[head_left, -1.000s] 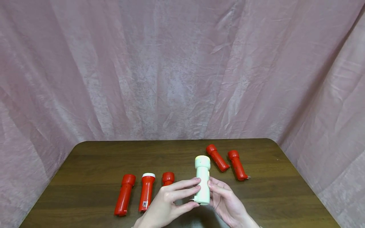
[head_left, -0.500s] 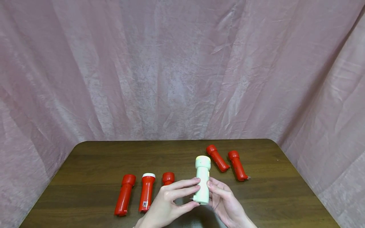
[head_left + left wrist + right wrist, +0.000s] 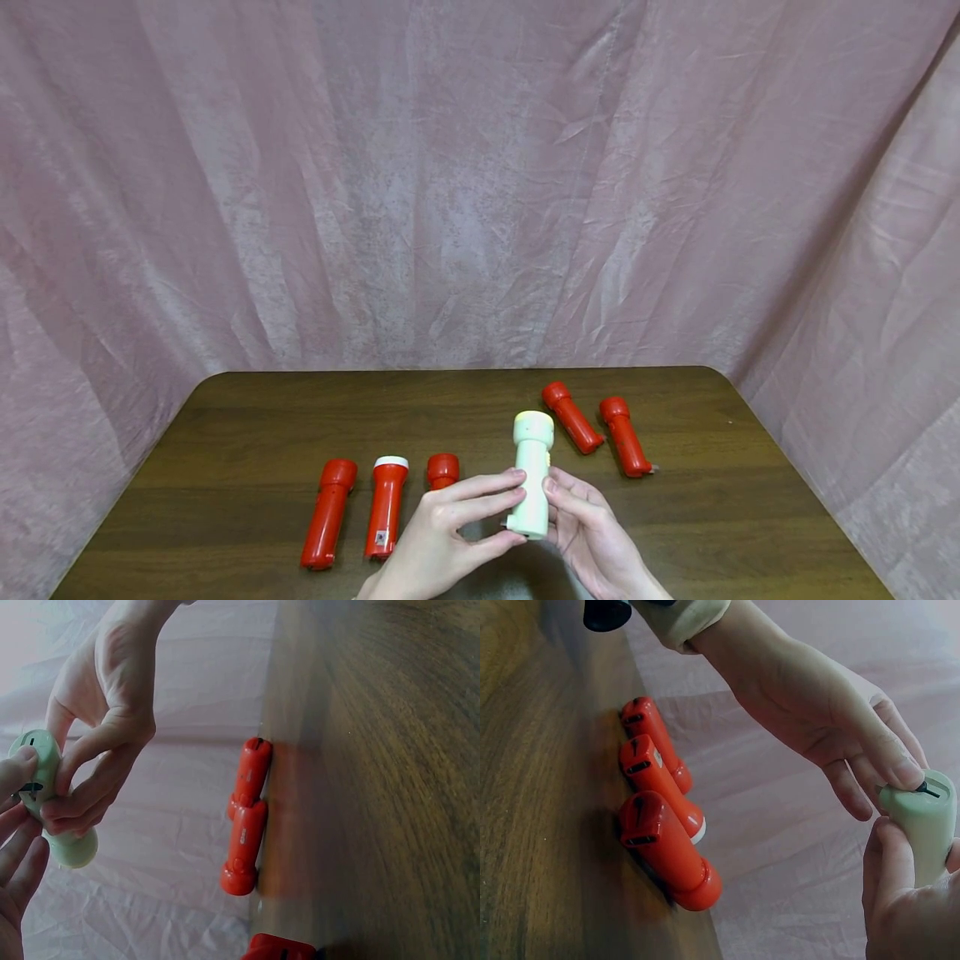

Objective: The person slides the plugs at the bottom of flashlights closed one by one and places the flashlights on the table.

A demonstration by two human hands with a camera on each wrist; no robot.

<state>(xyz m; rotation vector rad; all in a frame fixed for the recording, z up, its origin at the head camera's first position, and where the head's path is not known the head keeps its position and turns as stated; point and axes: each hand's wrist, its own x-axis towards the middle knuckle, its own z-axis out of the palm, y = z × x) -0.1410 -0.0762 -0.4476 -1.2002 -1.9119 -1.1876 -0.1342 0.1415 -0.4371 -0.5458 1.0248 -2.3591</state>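
Observation:
A pale green flashlight (image 3: 533,475) is held above the table, its head up and away in the head view. My right hand (image 3: 596,529) grips the barrel from the right, thumb along its side. From the left, my left hand (image 3: 446,529) has its fingers on the barrel and its thumb at the tail end. In the right wrist view the left thumb presses by a small dark piece at the tail of the flashlight (image 3: 926,825). The left wrist view shows the same tail with dark slots, and the right hand (image 3: 112,727) wrapped around the body.
Left on the wooden table (image 3: 247,442) lie a red flashlight (image 3: 328,512), a red one with a white rim (image 3: 387,507), and another red flashlight (image 3: 443,469) partly behind the left hand. Two more red flashlights (image 3: 573,417) lie at back right. A pink curtain (image 3: 465,183) hangs behind.
Both hands keep their hold on the pale green flashlight. Its lower end shifts very slightly left, and the right thumb moves slightly left with it. The red flashlights stay put.

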